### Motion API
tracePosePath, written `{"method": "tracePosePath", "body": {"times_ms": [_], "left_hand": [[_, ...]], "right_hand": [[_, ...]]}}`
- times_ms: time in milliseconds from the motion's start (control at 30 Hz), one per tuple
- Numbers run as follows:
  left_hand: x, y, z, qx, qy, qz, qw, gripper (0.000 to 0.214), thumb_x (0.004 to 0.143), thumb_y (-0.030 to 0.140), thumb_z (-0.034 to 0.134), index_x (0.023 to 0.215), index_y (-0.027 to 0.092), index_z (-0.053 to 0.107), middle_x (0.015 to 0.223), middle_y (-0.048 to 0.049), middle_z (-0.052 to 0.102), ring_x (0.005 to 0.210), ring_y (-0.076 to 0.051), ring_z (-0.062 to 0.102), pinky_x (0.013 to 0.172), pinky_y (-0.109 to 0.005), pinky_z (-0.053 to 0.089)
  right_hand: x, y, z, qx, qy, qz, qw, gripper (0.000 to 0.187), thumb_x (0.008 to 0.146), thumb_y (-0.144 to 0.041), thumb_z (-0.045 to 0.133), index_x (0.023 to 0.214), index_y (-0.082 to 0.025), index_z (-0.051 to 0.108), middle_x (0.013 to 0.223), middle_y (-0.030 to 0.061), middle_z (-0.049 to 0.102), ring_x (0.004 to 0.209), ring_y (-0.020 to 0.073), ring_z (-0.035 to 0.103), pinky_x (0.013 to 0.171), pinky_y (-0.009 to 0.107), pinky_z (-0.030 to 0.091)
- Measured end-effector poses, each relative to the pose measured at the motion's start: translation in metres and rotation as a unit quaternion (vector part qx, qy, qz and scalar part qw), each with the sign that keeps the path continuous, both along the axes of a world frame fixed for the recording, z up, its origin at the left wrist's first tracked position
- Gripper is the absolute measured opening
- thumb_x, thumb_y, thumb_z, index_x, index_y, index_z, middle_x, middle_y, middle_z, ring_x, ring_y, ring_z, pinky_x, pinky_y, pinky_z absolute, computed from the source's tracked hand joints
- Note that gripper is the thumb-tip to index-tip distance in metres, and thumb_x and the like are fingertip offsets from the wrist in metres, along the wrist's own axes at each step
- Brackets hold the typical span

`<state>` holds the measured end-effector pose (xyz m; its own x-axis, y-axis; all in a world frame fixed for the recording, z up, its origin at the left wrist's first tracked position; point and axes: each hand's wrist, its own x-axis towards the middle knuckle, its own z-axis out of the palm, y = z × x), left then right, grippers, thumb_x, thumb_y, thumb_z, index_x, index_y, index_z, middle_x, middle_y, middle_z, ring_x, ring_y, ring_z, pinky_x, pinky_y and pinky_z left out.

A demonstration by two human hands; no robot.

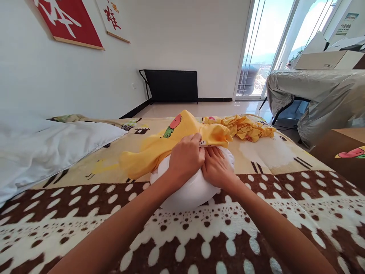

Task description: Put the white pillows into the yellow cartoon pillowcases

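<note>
A yellow pillowcase (185,127) with a pink and green print lies partly over a rounded white pillow (189,196) in the middle of the bed. My left hand (186,154) is closed on the pillowcase's edge, where a strip of pale lining shows. Beside it, my right hand (216,167) lies flat against the white pillow, fingers stretched forward with their tips at the cloth's edge. The far part of the pillow is hidden beneath the yellow fabric.
A crumpled yellow cloth (248,128) rests farther back on the patterned blanket (205,249). To the left is a large white pillow (71,148). A cardboard box (336,154) stands at the right, near a plastic-covered table (313,82). A black folded frame (173,85) leans by the wall.
</note>
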<state>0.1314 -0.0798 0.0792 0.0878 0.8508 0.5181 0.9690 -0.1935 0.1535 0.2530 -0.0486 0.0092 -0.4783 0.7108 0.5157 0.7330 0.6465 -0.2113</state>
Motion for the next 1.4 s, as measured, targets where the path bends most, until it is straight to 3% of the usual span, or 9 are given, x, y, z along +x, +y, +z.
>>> {"method": "tracePosePath", "body": {"times_ms": [233,500,733,867,967,1033,1133,1233,1400], "left_hand": [[-0.027,-0.024,0.025,-0.166,-0.118,-0.178,0.963,0.038,0.075,0.031,0.049,0.112,0.021,0.054,0.118,-0.0044,0.061,0.104,-0.022,0.057,0.091,-0.032,0.043],[-0.034,-0.03,0.01,-0.125,0.043,-0.034,0.991,0.015,0.075,0.032,0.049,0.083,0.019,0.052,0.093,-0.0099,0.062,0.098,-0.03,0.052,0.084,-0.046,0.036],[-0.033,-0.011,0.01,-0.145,-0.116,-0.085,0.979,0.011,0.065,0.026,0.053,0.068,0.02,0.044,0.072,-0.0012,0.056,0.074,-0.021,0.053,0.07,-0.034,0.039],[-0.054,-0.005,0.016,-0.238,-0.264,-0.165,0.92,0.016,0.067,0.029,0.056,0.071,0.02,0.043,0.068,0.0043,0.049,0.065,-0.013,0.049,0.059,-0.024,0.039],[-0.069,-0.007,0.022,-0.315,-0.355,-0.217,0.853,0.019,0.067,0.031,0.06,0.074,0.02,0.047,0.073,0.0038,0.049,0.069,-0.013,0.049,0.061,-0.024,0.039],[-0.074,-0.009,0.025,-0.33,-0.353,-0.22,0.848,0.016,0.063,0.027,0.059,0.075,0.019,0.051,0.077,0.0021,0.052,0.073,-0.015,0.051,0.064,-0.025,0.04],[-0.069,-0.013,0.024,-0.297,-0.362,-0.172,0.867,0.019,0.058,0.023,0.049,0.076,0.018,0.053,0.076,-0.0001,0.055,0.073,-0.018,0.053,0.062,-0.028,0.04],[-0.052,-0.02,0.016,-0.19,-0.259,-0.097,0.942,0.01,0.058,0.023,0.045,0.067,0.02,0.047,0.062,0.0024,0.049,0.061,-0.015,0.046,0.057,-0.028,0.035],[-0.024,-0.03,-0.002,-0.077,-0.098,-0.043,0.991,0.011,0.061,0.016,0.046,0.07,0.021,0.043,0.065,0.0009,0.052,0.066,-0.017,0.049,0.066,-0.03,0.038]], "right_hand": [[0.034,-0.006,-0.011,0.016,0.051,-0.048,0.997,0.036,0.095,-0.029,0.03,0.119,-0.012,0.05,0.115,0.0157,0.059,0.109,0.0261,0.053,0.095,0.041,0.041],[0.032,-0.034,-0.012,0.191,0.055,-0.044,0.979,0.033,0.093,-0.018,0.033,0.11,-0.007,0.06,0.108,0.0182,0.065,0.106,0.0271,0.058,0.094,0.042,0.044],[0.0,-0.093,0.003,0.193,-0.04,0.048,0.979,0.049,0.089,-0.026,0.043,0.132,-0.001,0.046,0.138,0.0216,0.045,0.133,0.0352,0.033,0.104,0.05,0.035],[-0.025,-0.096,-0.003,0.16,-0.065,0.019,0.985,0.086,0.081,-0.051,0.055,0.138,0.009,0.03,0.144,0.0319,0.027,0.136,0.0448,0.019,0.107,0.058,0.027],[-0.03,-0.091,-0.009,0.163,-0.063,0.022,0.984,0.091,0.08,-0.056,0.054,0.138,0.009,0.029,0.144,0.0325,0.028,0.135,0.0454,0.019,0.108,0.058,0.024],[-0.03,-0.088,-0.008,0.151,-0.066,0.04,0.986,0.091,0.079,-0.056,0.055,0.138,0.008,0.03,0.144,0.0309,0.029,0.136,0.0439,0.02,0.109,0.055,0.023],[-0.031,-0.08,-0.001,0.116,-0.072,0.063,0.989,0.09,0.077,-0.055,0.059,0.136,0.007,0.033,0.142,0.0305,0.033,0.133,0.0419,0.026,0.109,0.052,0.024],[-0.037,-0.062,0.007,0.081,-0.086,0.091,0.989,0.081,0.075,-0.055,0.06,0.127,0.005,0.046,0.131,0.0293,0.047,0.126,0.0392,0.037,0.109,0.049,0.023],[-0.051,-0.02,0.013,0.045,-0.044,0.072,0.995,0.041,0.081,-0.041,0.052,0.112,-0.014,0.06,0.116,0.0152,0.062,0.113,0.0328,0.049,0.101,0.046,0.03]]}}
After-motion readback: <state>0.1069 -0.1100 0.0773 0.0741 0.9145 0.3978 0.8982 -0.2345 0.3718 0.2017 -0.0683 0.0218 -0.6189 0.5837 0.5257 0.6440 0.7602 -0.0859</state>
